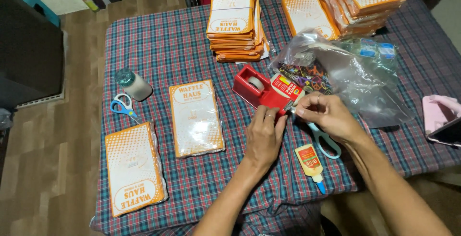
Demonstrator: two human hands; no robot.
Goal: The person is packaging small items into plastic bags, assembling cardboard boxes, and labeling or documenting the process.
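Home room, plaid-clothed table [158,43], wood floor [43,168], stacked paper bags [233,19]

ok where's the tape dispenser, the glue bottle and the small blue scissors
tape dispenser [257,89], head view, on its red body beside the tape roll
glue bottle [309,161], head view, on its labelled yellow body
small blue scissors [122,106], head view, on the handle loops

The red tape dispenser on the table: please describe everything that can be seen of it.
The red tape dispenser looks like glossy plastic. It stands on the plaid tablecloth, lying diagonally, with a roll of clear tape in its well. A red and yellow label covers the end nearer the person. The left hand touches that end with its fingers, and the right hand pinches at the cutter end. A clear plastic bag lies just beside it.
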